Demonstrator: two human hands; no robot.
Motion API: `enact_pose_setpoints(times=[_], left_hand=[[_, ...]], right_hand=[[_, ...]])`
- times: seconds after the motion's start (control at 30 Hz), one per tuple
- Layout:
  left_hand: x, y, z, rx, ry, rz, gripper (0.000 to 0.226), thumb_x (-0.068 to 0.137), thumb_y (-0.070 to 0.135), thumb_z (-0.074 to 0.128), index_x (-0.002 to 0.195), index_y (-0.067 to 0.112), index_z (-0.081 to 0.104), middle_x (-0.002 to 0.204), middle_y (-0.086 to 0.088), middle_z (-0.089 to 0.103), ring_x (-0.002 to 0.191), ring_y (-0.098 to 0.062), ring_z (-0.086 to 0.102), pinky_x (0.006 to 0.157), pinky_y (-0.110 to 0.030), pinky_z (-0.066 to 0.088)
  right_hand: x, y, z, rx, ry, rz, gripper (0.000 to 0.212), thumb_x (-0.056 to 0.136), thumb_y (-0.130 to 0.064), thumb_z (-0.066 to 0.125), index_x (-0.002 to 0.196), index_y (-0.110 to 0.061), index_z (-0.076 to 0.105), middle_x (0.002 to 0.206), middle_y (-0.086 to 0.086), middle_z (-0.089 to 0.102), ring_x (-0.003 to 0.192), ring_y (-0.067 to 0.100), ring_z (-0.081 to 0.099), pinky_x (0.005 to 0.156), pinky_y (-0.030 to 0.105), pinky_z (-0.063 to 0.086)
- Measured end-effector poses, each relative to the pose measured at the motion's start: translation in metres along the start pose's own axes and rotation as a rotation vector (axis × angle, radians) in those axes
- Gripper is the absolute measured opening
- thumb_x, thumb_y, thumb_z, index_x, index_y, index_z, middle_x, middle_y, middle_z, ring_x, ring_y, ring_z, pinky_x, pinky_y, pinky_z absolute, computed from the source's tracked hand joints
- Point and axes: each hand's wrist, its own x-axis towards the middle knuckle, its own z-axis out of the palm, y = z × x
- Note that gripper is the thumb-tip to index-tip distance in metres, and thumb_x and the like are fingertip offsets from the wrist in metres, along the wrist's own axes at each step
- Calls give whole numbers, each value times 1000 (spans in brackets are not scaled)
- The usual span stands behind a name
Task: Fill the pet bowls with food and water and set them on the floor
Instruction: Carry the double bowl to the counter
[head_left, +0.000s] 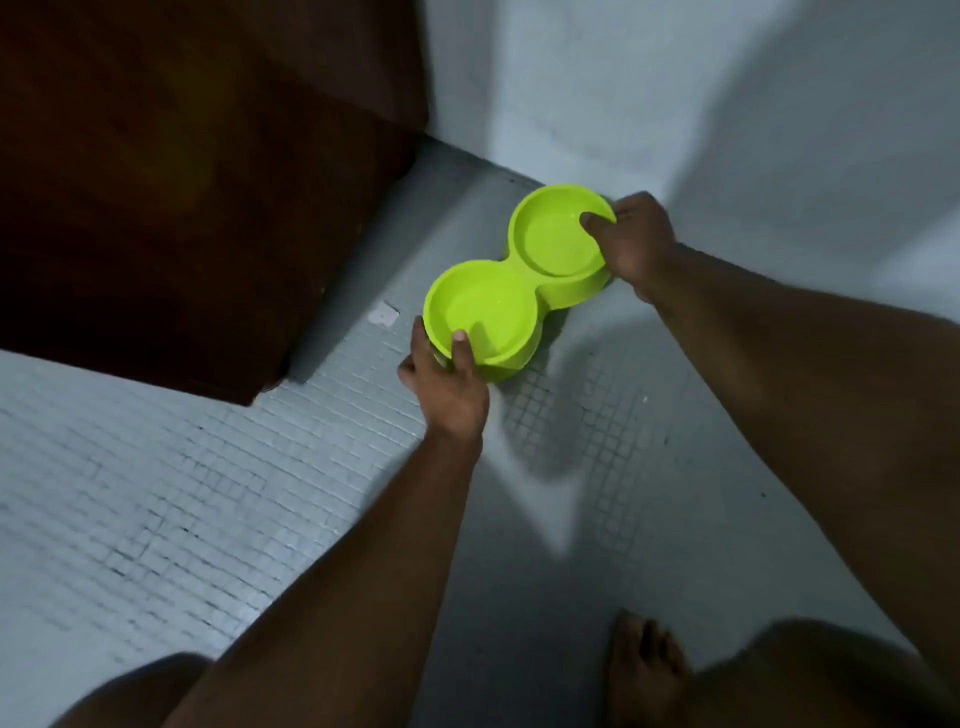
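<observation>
— Where's the double bowl (522, 283)?
— Low over the tiled floor (208, 493), near the wall (571, 104); whether it's touching, I can't tell. Left hand (447, 384) and right hand (636, 244) each pinch an end rim, thumb inside
— Any advice?
— Hold it level and lower both ends together. Cups face up; the long axis runs near-left to far-right

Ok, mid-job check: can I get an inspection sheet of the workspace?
Surface: mosaic-tile floor, pale, blurred.
Job's things: green double pet bowl near the wall corner; no food visible, water cannot tell; resting or just above the floor, cannot tell.
Clutter: white scrap on the floor beside the bowl.
Grippers: left hand grips the near rim, thumb inside; right hand grips the far rim.
Cables: nothing seen.
Surroundings: dark wooden panel, white wall, bare foot.
</observation>
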Motion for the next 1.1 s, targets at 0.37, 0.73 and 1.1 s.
enact_pose_setpoints(times=[0.37,0.73,1.1], left_hand=[[-42,239,-124,-34,-143,273,68,89,54,56,144,14,58,141,-4,63,129,-19,59,113,-46,46],[-222,477,-255,17,-401,467,45,103,22,55,143,1,55,138,-5,60,112,9,56,105,-15,41],[-386,491,-351,48,-520,561,30,105,18,53,124,-1,65,109,-6,67,97,-16,60,87,-25,50]], right_hand=[[-132,-133,-215,430,71,179,20,58,-57,72,75,-50,65,103,9,72,97,35,72,83,58,59],[-386,-316,-396,660,356,295,15,82,-40,70,96,-36,71,111,3,72,100,25,70,83,46,60],[-625,-322,-454,788,505,284,27,97,-30,63,123,-23,64,119,5,64,106,30,66,74,44,61]])
